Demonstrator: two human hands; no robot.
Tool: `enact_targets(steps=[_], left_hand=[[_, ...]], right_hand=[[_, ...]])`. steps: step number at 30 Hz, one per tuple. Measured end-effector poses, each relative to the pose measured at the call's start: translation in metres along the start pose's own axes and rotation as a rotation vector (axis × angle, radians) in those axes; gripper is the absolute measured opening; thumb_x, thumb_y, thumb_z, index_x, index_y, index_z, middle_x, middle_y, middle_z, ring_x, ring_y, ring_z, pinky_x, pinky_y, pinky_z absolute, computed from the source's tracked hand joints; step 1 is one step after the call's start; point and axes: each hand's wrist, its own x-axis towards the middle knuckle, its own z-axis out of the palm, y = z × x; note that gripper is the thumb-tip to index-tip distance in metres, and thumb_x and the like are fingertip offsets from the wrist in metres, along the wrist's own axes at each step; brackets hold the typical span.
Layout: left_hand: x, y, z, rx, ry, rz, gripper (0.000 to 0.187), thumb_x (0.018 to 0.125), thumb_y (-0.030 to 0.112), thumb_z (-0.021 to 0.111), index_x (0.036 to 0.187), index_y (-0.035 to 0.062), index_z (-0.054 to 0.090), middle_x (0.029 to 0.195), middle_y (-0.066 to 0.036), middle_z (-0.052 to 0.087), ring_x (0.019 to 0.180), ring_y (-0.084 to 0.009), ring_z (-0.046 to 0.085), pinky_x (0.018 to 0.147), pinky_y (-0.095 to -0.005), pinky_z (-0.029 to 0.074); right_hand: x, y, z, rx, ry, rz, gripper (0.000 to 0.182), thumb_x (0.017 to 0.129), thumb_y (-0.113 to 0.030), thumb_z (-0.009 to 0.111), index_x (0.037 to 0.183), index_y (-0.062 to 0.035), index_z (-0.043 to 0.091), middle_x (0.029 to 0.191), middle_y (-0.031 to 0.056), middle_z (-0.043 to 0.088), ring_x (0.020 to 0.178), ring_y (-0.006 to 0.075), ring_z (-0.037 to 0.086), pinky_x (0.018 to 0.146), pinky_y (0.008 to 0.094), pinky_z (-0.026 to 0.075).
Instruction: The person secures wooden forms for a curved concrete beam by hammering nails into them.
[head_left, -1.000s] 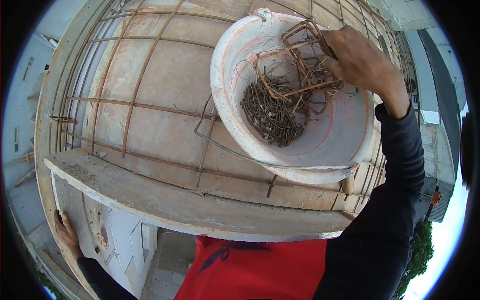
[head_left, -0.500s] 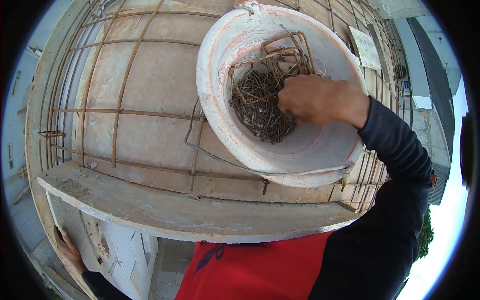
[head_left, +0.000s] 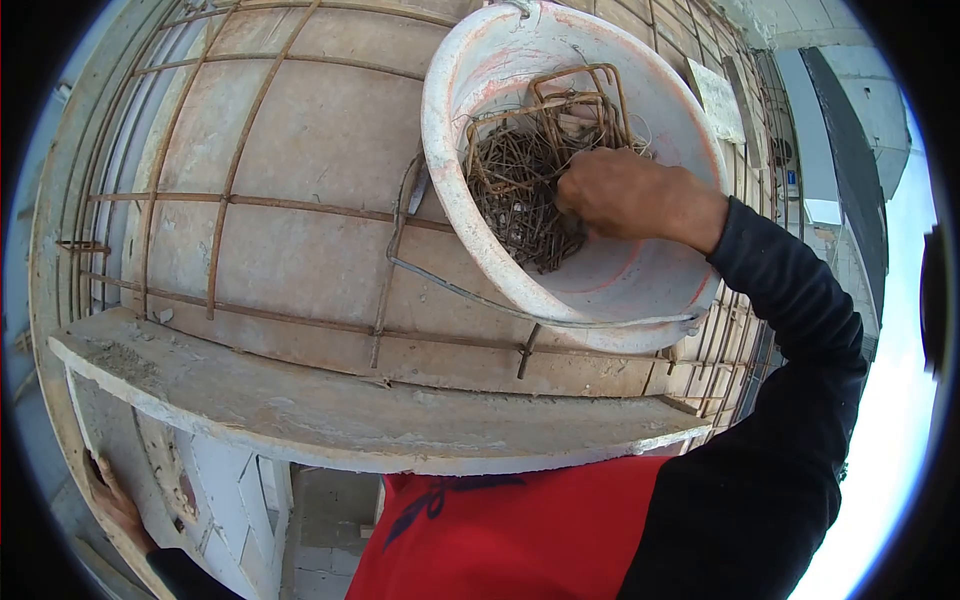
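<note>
A whitish, cement-smeared bucket [head_left: 480, 230] leans with its mouth toward me. Inside lie a tangled heap of thin rusty wire pieces [head_left: 515, 185] and several bent rusty rebar stirrups [head_left: 580, 72]. My right hand [head_left: 635, 195] reaches into the bucket and is closed, its knuckles up, against the right side of the wire heap. Its fingertips are hidden, so what they pinch cannot be made out. Far down at the left, my left hand [head_left: 120, 510] rests along the edge of a wooden board [head_left: 75, 430], fingers stretched out and holding nothing.
A grid of rusty rebar [head_left: 300, 207] lies over formwork panels [head_left: 310, 130] around the bucket. The wire bail [head_left: 470, 293] hangs across the bucket's front. A thick plank [head_left: 350, 415] runs between the grid and my body. White blocks [head_left: 215, 470] show below.
The view has shifted a little, so the bucket sits slightly higher and further right. My right hand stays closed at the wires; my left hand stays at the board.
</note>
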Motion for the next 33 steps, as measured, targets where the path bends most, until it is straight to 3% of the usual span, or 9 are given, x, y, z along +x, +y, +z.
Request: enact_targets(steps=[8, 11, 14, 16, 18, 19, 21, 28, 33], left_hand=[[0.0, 0.003, 0.002, -0.023, 0.012, -0.027, 0.063, 0.098, 0.043, 0.044, 0.134, -0.0072, 0.042, 0.132, -0.025, 0.049, 0.124, -0.034, 0.046, 0.105, -0.039, 0.033], [0.001, 0.01, 0.0, 0.001, 0.011, -0.033, 0.063, 0.098, 0.044, 0.045, 0.134, -0.0069, 0.042, 0.132, -0.025, 0.049, 0.125, -0.0338, 0.046, 0.105, -0.0389, 0.033], [0.0, 0.017, 0.003, -0.014, 0.025, -0.05, 0.063, 0.097, 0.044, 0.045, 0.133, -0.0071, 0.044, 0.131, -0.025, 0.05, 0.121, -0.0336, 0.049, 0.103, -0.0393, 0.036], [0.001, 0.019, 0.0, -0.026, 0.02, -0.072, 0.062, 0.097, 0.045, 0.046, 0.132, -0.0072, 0.045, 0.126, -0.024, 0.054, 0.115, -0.0328, 0.053, 0.099, -0.0395, 0.039], [-0.001, 0.023, 0.004, -0.057, 0.096, -0.037, 0.063, 0.095, 0.047, 0.049, 0.129, -0.006, 0.049, 0.118, -0.024, 0.059, 0.107, -0.0316, 0.058, 0.093, -0.0394, 0.044], [-0.002, 0.051, -0.007, -0.013, 0.067, -0.102, 0.068, 0.092, 0.054, 0.051, 0.127, -0.0047, 0.052, 0.113, -0.024, 0.062, 0.104, -0.0323, 0.059, 0.09, -0.0405, 0.045], [-0.005, 0.064, -0.011, 0.065, 0.111, -0.123, 0.078, 0.086, 0.065, 0.05, 0.125, -0.0016, 0.056, 0.108, -0.026, 0.063, 0.1, -0.0353, 0.061, 0.086, -0.0417, 0.046], [-0.004, 0.058, -0.007, 0.128, 0.107, -0.193, 0.081, 0.082, 0.071, 0.048, 0.122, 0.001, 0.059, 0.096, -0.023, 0.067, 0.082, -0.0327, 0.066, 0.076, -0.0411, 0.05], [-0.007, 0.045, 0.004, 0.176, 0.225, -0.058, 0.093, 0.077, 0.08, 0.043, 0.115, -0.0025, 0.062, 0.068, -0.019, 0.065, 0.068, -0.0319, 0.067, 0.065, -0.0419, 0.054]], right_hand=[[0.002, 0.01, 0.007, 0.073, -0.138, -0.018, 0.015, 0.081, -0.007, 0.055, 0.083, -0.001, 0.068, 0.068, 0.0164, 0.064, 0.069, 0.0284, 0.066, 0.069, 0.0397, 0.053], [-0.003, 0.008, 0.006, 0.487, -0.186, 0.14, 0.018, 0.083, -0.006, 0.05, 0.079, 0.0029, 0.065, 0.06, 0.0159, 0.062, 0.056, 0.0252, 0.066, 0.062, 0.0374, 0.054], [0.0, 0.005, 0.007, 0.348, -0.118, 0.061, 0.019, 0.083, -0.005, 0.048, 0.077, 0.0042, 0.064, 0.057, 0.016, 0.061, 0.05, 0.0226, 0.065, 0.058, 0.035, 0.054], [0.003, -0.007, 0.01, 0.433, -0.041, 0.195, 0.016, 0.081, -0.005, 0.052, 0.075, 0.0038, 0.064, 0.058, 0.0163, 0.061, 0.055, 0.0252, 0.066, 0.06, 0.0364, 0.054], [0.015, 0.011, 0.04, 0.218, 0.217, 0.082, 0.012, 0.073, -0.006, 0.059, 0.069, 0.0043, 0.065, 0.063, 0.021, 0.061, 0.061, 0.0373, 0.063, 0.06, 0.0404, 0.052], [0.015, 0.007, 0.042, 0.123, 0.308, 0.052, 0.018, 0.073, -0.009, 0.061, 0.059, 0.0035, 0.061, 0.06, 0.0226, 0.06, 0.057, 0.0377, 0.061, 0.062, 0.0416, 0.053], [0.014, 0.023, 0.053, 0.258, 0.423, -0.004, 0.016, 0.072, -0.009, 0.06, 0.069, 0.0061, 0.061, 0.072, 0.0253, 0.061, 0.065, 0.0378, 0.061, 0.065, 0.0408, 0.051], [-0.007, 0.039, 0.037, 0.268, 0.272, 0.049, 0.027, 0.083, -0.019, 0.052, 0.092, 0.0057, 0.058, 0.09, 0.0225, 0.062, 0.082, 0.0327, 0.06, 0.076, 0.0388, 0.048], [-0.023, 0.061, 0.025, 0.298, 0.177, 0.018, 0.038, 0.091, -0.026, 0.046, 0.109, 0.0054, 0.056, 0.103, 0.0205, 0.062, 0.093, 0.0291, 0.06, 0.084, 0.0374, 0.046]])
